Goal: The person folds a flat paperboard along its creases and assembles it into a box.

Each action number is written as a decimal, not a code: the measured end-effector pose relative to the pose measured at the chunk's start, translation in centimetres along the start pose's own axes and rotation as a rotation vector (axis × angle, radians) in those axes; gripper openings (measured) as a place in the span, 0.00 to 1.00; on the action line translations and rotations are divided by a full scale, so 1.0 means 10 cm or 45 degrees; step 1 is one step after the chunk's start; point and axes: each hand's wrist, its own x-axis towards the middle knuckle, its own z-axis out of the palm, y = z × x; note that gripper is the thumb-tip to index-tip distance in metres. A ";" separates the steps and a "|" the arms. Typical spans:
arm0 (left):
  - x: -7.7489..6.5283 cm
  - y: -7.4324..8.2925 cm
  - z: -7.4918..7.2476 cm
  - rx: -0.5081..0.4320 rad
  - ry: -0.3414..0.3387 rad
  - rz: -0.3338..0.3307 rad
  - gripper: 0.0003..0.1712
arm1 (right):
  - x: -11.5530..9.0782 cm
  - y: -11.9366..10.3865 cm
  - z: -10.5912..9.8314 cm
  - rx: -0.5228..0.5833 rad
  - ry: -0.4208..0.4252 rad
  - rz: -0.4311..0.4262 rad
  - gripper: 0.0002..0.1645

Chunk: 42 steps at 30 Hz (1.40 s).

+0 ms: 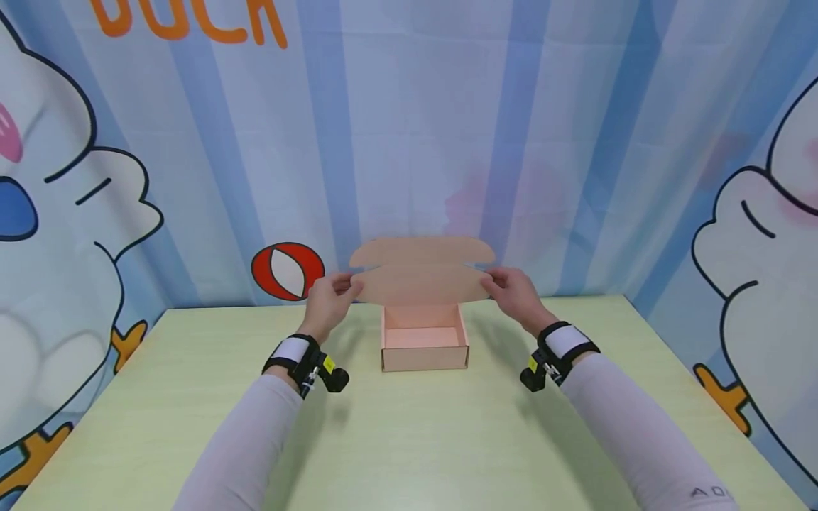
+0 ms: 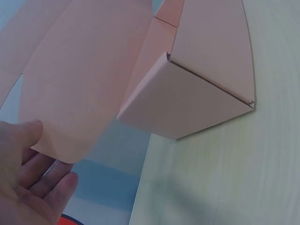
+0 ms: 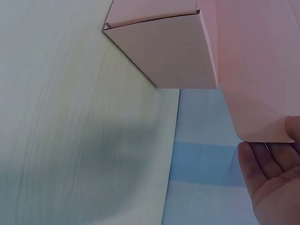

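A small cardboard box [image 1: 424, 359] stands upright on the table with its lid [image 1: 422, 284] raised at the back, so its inside shows. The lid's side flaps spread out to left and right, and a long front flap [image 1: 422, 251] rises above it. My left hand [image 1: 329, 301] pinches the left side flap between thumb and fingers; the left wrist view shows the thumb on the flap's [image 2: 70, 108] inner face. On the other side my right hand [image 1: 516, 298] pinches the right side flap [image 3: 262, 112] the same way, thumb in front and fingers behind.
The pale wood-grain table [image 1: 409, 440] reaches back to a blue striped curtain [image 1: 409, 142] printed with cartoon figures and a red-and-white ball [image 1: 287, 271]. The curtain hangs just behind the box. Each wrist wears a strap with a small black camera [image 1: 335, 380].
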 end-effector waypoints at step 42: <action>-0.42 0.13 0.45 -0.072 0.264 0.166 0.14 | -0.34 -0.21 0.54 0.093 0.283 -0.062 0.19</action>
